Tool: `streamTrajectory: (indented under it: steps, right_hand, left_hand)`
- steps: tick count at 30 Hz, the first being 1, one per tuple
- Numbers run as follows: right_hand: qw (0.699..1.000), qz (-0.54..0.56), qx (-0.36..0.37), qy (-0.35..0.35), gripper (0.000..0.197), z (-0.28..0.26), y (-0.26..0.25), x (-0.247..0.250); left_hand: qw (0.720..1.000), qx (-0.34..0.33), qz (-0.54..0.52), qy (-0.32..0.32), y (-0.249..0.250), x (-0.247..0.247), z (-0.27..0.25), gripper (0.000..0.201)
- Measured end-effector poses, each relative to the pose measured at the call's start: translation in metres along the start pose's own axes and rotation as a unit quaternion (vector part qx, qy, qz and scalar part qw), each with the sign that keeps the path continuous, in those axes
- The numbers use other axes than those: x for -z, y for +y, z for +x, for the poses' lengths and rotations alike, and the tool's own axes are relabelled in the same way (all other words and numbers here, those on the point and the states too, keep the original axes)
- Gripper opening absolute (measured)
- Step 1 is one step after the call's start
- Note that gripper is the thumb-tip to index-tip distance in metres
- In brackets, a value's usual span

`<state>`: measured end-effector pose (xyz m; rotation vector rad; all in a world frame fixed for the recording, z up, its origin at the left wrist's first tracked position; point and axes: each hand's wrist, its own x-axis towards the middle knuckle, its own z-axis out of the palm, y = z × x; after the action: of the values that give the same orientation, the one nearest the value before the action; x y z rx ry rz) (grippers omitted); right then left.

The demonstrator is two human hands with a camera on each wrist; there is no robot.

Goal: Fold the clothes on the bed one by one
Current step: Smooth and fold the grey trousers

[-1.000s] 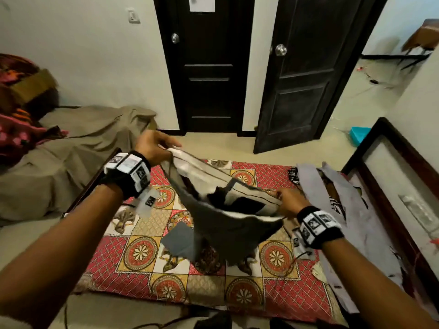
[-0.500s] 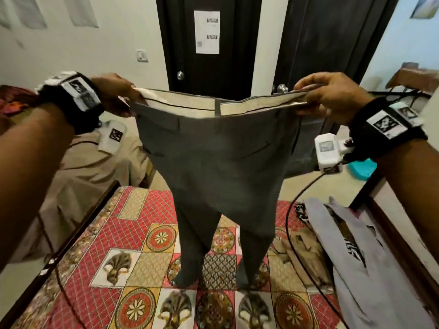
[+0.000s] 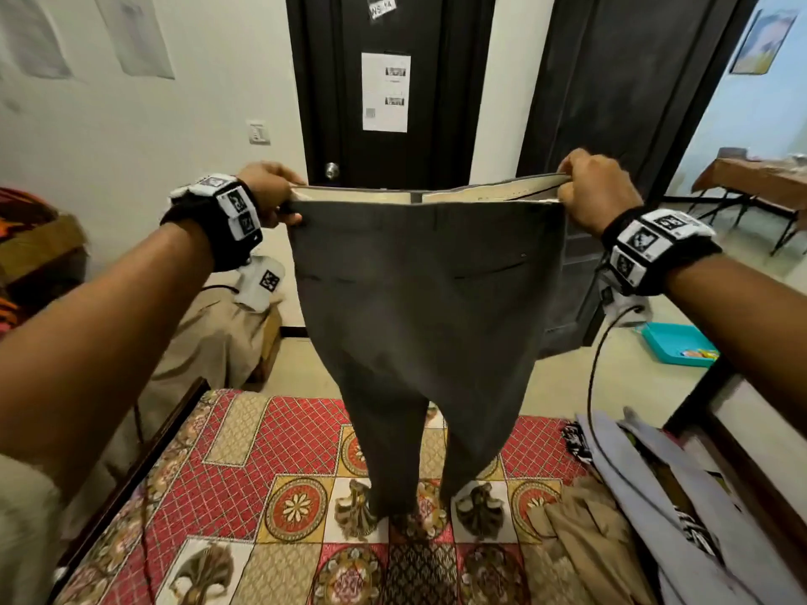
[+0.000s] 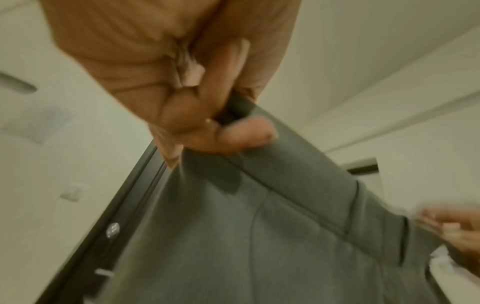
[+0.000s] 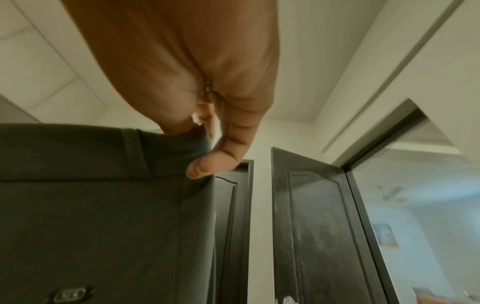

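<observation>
Legible text scarce. Small white label [image 3: 383, 7] at top of closed dark door [image 3: 419, 124], 12 o'clock in head view: partial characters, reads roughly "NS VA", cut off and tilted. White paper sheet [image 3: 385, 92] on same door below label: printed blocks and small square code at lower left, print too small to read. Square black-and-white marker tags on left wristband [image 3: 231, 205] and right wristband [image 3: 650, 244]: patterns only, no letters. Wrist views: no text.
</observation>
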<state>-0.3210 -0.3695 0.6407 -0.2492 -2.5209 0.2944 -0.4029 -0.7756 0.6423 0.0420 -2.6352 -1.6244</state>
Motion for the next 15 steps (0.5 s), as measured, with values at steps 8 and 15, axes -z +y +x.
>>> streamTrajectory:
  steps: [8, 15]
  right_hand:
    - [0.984, 0.122, -0.120, -0.047, 0.026, 0.093, -0.003, -0.062]
    - [0.962, 0.249, -0.069, 0.087, 0.043, 0.102, -0.015, -0.039]
  left_hand:
    - [0.993, 0.001, -0.059, -0.106, 0.004, -0.016, 0.102, 0.033]
    - [0.973, -0.055, -0.218, -0.053, 0.026, 0.011, 0.115, 0.016]
